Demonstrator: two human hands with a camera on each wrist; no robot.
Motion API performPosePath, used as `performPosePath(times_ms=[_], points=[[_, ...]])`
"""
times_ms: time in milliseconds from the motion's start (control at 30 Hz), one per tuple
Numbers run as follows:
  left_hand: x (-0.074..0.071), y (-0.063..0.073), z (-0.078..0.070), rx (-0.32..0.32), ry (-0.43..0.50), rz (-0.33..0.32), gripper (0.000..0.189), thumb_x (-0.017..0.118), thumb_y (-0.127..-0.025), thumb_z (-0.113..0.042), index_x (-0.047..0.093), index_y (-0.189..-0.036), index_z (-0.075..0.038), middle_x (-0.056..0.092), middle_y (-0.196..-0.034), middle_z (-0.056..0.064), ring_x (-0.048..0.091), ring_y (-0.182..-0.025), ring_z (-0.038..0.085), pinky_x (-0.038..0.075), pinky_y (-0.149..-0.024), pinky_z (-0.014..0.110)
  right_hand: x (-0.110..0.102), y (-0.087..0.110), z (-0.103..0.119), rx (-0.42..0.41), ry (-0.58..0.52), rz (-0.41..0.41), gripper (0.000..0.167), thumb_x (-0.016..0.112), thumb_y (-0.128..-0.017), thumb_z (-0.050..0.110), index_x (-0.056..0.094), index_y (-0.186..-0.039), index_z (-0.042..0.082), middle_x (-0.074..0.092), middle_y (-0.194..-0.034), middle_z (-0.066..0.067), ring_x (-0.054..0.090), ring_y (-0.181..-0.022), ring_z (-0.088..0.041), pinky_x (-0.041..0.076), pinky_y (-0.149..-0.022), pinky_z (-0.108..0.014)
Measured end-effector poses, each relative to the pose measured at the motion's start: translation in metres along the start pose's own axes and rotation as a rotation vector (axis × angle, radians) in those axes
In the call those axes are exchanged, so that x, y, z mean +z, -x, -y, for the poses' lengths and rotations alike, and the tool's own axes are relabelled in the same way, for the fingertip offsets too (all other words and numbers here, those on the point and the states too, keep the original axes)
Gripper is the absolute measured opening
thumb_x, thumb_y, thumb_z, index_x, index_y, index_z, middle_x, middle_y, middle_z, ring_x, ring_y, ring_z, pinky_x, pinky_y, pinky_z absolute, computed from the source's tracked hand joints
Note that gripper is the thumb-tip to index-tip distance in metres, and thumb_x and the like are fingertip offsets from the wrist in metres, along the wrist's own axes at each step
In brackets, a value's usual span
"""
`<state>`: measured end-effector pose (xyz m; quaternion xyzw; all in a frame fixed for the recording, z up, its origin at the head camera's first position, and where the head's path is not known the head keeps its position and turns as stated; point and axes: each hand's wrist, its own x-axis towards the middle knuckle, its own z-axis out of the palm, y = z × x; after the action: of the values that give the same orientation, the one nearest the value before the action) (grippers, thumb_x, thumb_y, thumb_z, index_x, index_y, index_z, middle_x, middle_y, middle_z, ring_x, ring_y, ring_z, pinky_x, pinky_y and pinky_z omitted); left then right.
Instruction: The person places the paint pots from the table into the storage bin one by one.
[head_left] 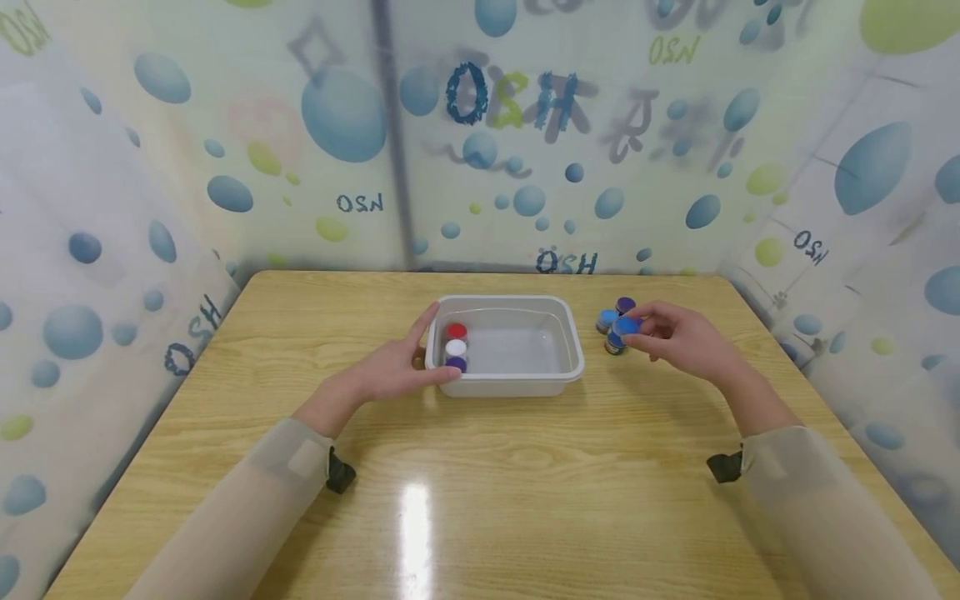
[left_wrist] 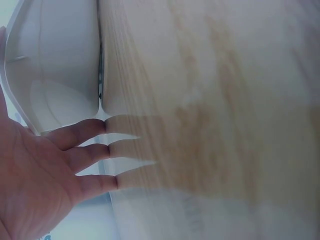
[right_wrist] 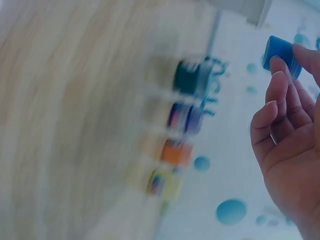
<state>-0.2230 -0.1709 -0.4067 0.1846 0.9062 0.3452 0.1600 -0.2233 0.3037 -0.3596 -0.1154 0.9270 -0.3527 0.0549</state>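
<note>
A white plastic tub (head_left: pixel 506 387) stands on the table, with a red-lidded paint jar (head_left: pixel 457 332), a white-lidded one (head_left: pixel 455 350) and a purple-lidded one (head_left: pixel 456 364) lined along its left end. My left hand (head_left: pixel 393 367) rests on that end, thumb and index finger spread along the rim. In the left wrist view its other fingers (left_wrist: pixel 90 152) stretch straight out beside the tub. Right of the tub, my right hand (head_left: pixel 686 342) pinches a blue paint jar (right_wrist: pixel 280 54) between thumb and fingertips, above several other jars (head_left: pixel 607 321).
The right wrist view shows a dark green jar (right_wrist: pixel 189 77), a purple jar (right_wrist: pixel 184 118), an orange jar (right_wrist: pixel 176 152) and a yellow jar (right_wrist: pixel 165 184) in a row, blurred. A patterned curtain (head_left: pixel 480 200) hangs behind the wooden table (head_left: pixel 525 475).
</note>
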Motion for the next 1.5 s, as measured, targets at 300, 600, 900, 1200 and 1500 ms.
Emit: performPosePath(times_ms=[300,600,900,1200,1500], points=[[0.001,-0.002,0.003,0.001,-0.006,-0.007,0.123,0.069,-0.094,-0.079,-0.016,-0.174,-0.042,0.050,-0.167,0.026,0.060,-0.147,0.041,0.048,-0.121,0.061,0.024,-0.017,0.041,-0.114,-0.109,0.049,0.038,0.081,-0.102,0.026,0.070,-0.135,0.010,0.074,-0.103,-0.010,0.069,-0.080,-0.025,0.060,-0.071,-0.031],[0.001,-0.002,0.002,-0.015,0.002,-0.002,0.123,0.069,-0.091,-0.082,-0.016,-0.173,-0.046,0.050,-0.168,0.024,0.060,-0.147,0.041,0.048,-0.122,0.062,0.049,-0.038,0.069,-0.174,-0.096,0.122,0.037,0.082,-0.101,0.028,0.072,-0.134,0.014,0.074,-0.099,-0.006,0.064,-0.079,-0.025,0.053,-0.068,-0.030],[0.001,-0.002,0.001,-0.012,-0.024,-0.009,0.124,0.067,-0.092,-0.083,-0.016,-0.174,-0.044,0.054,-0.165,0.024,0.062,-0.144,0.041,0.049,-0.119,0.062,0.075,-0.059,0.094,-0.206,-0.108,0.169,0.034,0.082,-0.101,0.026,0.073,-0.131,0.015,0.073,-0.096,-0.006,0.066,-0.078,-0.029,0.056,-0.070,-0.034],[0.000,-0.002,0.001,-0.014,-0.007,0.001,0.122,0.067,-0.092,-0.083,-0.015,-0.173,-0.046,0.051,-0.167,0.021,0.059,-0.147,0.042,0.048,-0.120,0.064,0.104,-0.085,0.108,-0.166,-0.117,0.221,0.037,0.082,-0.102,0.032,0.072,-0.135,0.017,0.076,-0.103,-0.004,0.069,-0.086,-0.026,0.062,-0.080,-0.038],[0.000,-0.002,0.001,-0.015,-0.013,0.001,0.121,0.065,-0.092,-0.084,-0.016,-0.173,-0.046,0.052,-0.166,0.023,0.061,-0.145,0.041,0.049,-0.119,0.062,0.127,-0.104,0.111,-0.090,-0.067,0.221,0.038,0.081,-0.102,0.037,0.072,-0.134,0.019,0.075,-0.106,-0.003,0.069,-0.089,-0.023,0.058,-0.079,-0.033]])
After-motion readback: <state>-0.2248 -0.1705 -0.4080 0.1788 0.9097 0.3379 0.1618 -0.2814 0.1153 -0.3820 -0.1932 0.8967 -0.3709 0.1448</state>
